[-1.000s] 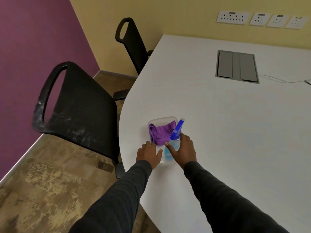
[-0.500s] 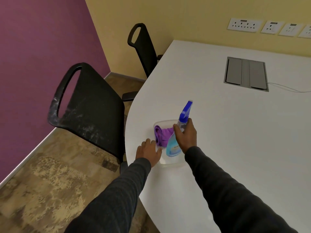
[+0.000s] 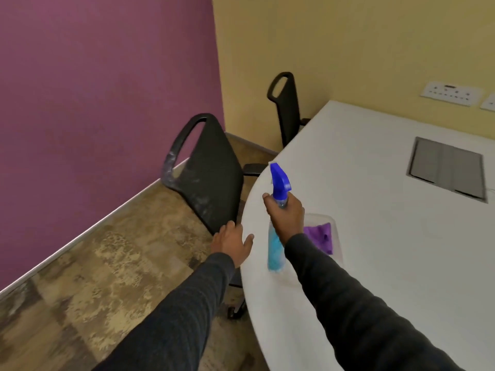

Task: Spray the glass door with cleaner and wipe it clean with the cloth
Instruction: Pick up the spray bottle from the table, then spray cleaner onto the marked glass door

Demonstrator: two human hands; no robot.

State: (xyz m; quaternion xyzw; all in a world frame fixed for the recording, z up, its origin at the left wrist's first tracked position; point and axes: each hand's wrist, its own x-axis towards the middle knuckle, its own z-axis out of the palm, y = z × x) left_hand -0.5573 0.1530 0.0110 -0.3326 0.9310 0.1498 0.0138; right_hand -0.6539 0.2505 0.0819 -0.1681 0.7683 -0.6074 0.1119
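Blue-tinted cleaner is filling the lower part of the spray bottle (image 3: 276, 236), which the right hand (image 3: 286, 215) is gripping at the neck, just below the blue trigger head (image 3: 280, 180). The fingers (image 3: 267, 199) are wrapping fully round the neck; none appears to be resting on the trigger. The bottle is hanging upright above the near edge of the white table (image 3: 375, 210), apparently clear of its surface.

The purple cloth (image 3: 320, 235) is lying in a clear plastic tub (image 3: 334, 236) on the table, immediately right of the bottle and partly hidden behind the wrist. The left hand (image 3: 231, 245) is hovering at the table edge, left of the bottle, fingers spread and holding nothing. A black chair (image 3: 211, 172) is standing just beyond the table edge, past that hand.

The glass door is not showing in this view.

Probable faults from this state:
- Cloth omitted. It is sitting in the tub, ungrasped; walking off without it would force a return trip.
- Grip slip. A neck-only hold on a liquid-weighted bottle may be letting it swing or slide during carrying.
- Collision. The chair is standing close to the free hand and could be catching a sleeve or hip while turning away.
- Accidental discharge, if a finger is shifting onto the trigger.
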